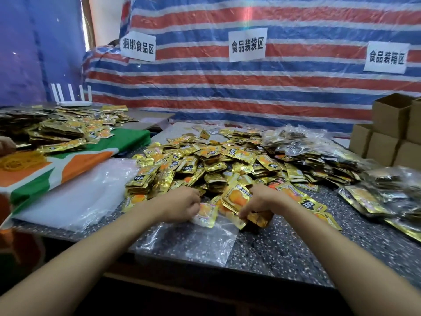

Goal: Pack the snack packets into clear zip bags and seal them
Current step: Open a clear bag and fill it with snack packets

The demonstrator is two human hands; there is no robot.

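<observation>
A clear zip bag (189,242) lies flat on the speckled table (296,247) in front of me, its mouth toward the pile. My left hand (182,206) pinches the bag's mouth, where one gold snack packet (206,215) sits partly inside. My right hand (259,202) grips a small stack of gold packets (237,199) just right of the bag's mouth. Behind both hands spreads a big heap of loose gold snack packets (205,165).
A stack of empty clear bags (75,201) lies to the left. Filled clear bags (391,197) sit at the right, cardboard boxes (387,137) behind them. A second packet heap (57,128) and rubber bands (20,160) rest on a green-orange cloth at left.
</observation>
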